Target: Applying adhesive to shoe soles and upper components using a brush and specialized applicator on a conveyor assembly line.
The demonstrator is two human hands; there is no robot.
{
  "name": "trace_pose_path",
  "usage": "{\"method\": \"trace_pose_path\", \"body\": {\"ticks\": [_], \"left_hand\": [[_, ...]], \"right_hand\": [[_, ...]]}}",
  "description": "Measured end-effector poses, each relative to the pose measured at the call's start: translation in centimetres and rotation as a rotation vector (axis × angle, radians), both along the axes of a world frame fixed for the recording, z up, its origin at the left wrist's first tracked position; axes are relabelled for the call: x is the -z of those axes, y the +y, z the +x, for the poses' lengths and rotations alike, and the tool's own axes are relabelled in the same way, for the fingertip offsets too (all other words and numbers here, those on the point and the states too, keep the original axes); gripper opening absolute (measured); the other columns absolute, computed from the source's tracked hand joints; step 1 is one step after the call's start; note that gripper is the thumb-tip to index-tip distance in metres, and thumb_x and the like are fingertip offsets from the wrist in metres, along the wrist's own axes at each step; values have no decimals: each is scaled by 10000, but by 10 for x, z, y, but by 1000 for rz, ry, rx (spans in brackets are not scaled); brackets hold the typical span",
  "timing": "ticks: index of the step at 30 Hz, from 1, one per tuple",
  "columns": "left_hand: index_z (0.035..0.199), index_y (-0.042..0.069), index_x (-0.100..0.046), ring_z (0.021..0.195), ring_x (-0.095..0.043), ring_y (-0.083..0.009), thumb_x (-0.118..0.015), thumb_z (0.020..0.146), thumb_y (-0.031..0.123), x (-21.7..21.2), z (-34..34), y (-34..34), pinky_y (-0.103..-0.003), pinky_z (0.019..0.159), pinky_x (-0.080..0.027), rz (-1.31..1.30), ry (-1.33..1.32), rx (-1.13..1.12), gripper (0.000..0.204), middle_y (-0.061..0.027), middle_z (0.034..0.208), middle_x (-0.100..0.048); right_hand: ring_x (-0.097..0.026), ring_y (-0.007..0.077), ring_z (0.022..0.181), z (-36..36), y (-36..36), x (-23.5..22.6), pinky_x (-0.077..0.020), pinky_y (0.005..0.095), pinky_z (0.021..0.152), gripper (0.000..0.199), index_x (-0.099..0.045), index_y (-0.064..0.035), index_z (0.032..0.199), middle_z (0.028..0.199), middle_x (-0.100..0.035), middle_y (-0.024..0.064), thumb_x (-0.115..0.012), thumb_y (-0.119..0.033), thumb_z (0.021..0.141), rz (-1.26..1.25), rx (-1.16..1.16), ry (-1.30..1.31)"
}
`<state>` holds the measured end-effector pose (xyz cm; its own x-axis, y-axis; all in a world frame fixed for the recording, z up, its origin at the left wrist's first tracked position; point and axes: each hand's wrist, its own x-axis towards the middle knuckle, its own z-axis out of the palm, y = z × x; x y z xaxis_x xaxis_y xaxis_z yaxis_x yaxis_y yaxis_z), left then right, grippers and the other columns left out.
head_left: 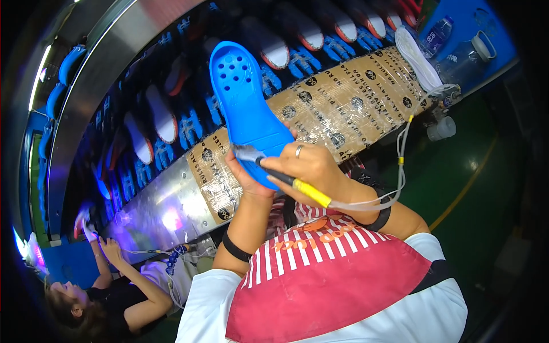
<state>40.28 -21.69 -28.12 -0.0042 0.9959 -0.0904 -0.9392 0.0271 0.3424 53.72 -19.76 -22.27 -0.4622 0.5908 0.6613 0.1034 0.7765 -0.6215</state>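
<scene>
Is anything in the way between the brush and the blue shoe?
Nothing visible. The right hand holds the yellow-handled brush, and its bristles already rest on the blue shoe, which the left hand holds up from below.

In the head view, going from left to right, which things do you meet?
Co-worker's hand → left hand under the blue clog sole → right hand with the yellow-handled brush → clear cup → water jug.
</scene>
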Motion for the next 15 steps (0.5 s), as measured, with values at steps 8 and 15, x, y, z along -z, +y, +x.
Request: {"method": "trace_pose_path", "body": {"ticks": [8,15], "left_hand": [[1336,82,-292,1150,-422,-403,-638,659,586,1,-27,6,-571,878,-425,201,-39,85,912,-233,1254,-412],[1349,72,-295,1111,-469,-402,-555,669,634,-1,-40,7,-573,856,-445,199,-6,58,920,-236,1241,-435]], "right_hand": [[-593,215,644,10,-5,0,-451,286,575,282,-655,-31,964,767,-616,105,-719,-41,689,-281,-189,42],[-570,218,585,12,-12,11,-432,300,533,286,-652,-44,976,701,-596,103,-722,-87,702,-342,-386,-63]]}}
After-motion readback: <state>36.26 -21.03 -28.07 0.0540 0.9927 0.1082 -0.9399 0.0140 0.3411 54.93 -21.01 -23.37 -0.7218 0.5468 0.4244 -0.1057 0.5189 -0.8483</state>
